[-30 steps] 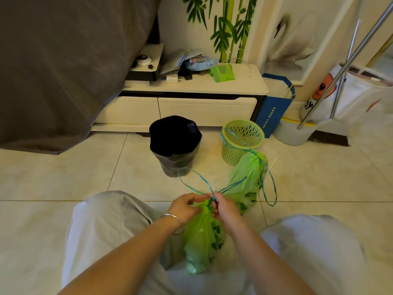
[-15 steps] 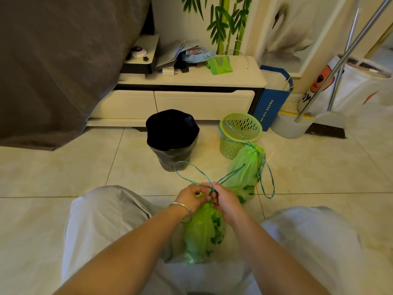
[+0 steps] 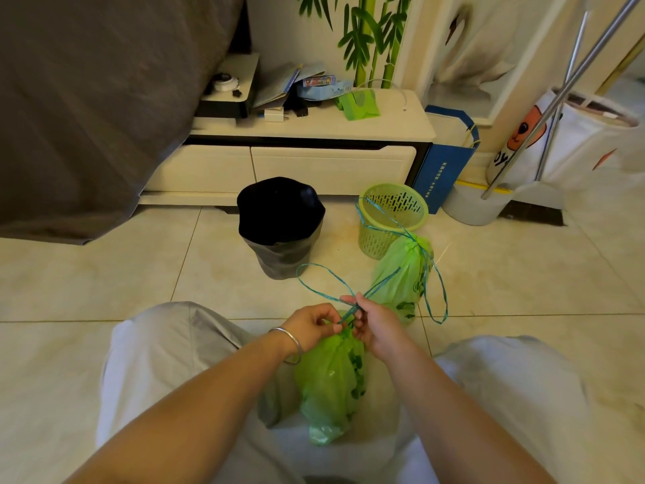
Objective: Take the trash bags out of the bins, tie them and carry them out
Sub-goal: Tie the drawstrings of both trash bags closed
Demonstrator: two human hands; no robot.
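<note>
Closest, near green bag (image 3: 331,379) sat between knees; left hand (image 3: 310,326) and right hand (image 3: 375,324) pinched blue drawstring (image 3: 316,288) at its neck, fingers curled. Tying step, judged: knot next needs pulling snug. Second green bag (image 3: 401,274) lay tied beside green basket (image 3: 392,214). Blue folder (image 3: 443,176) text unreadable.

Soft even indoor light, faint shadows, wide-angle bending (strongest at edges), slight blur
</note>
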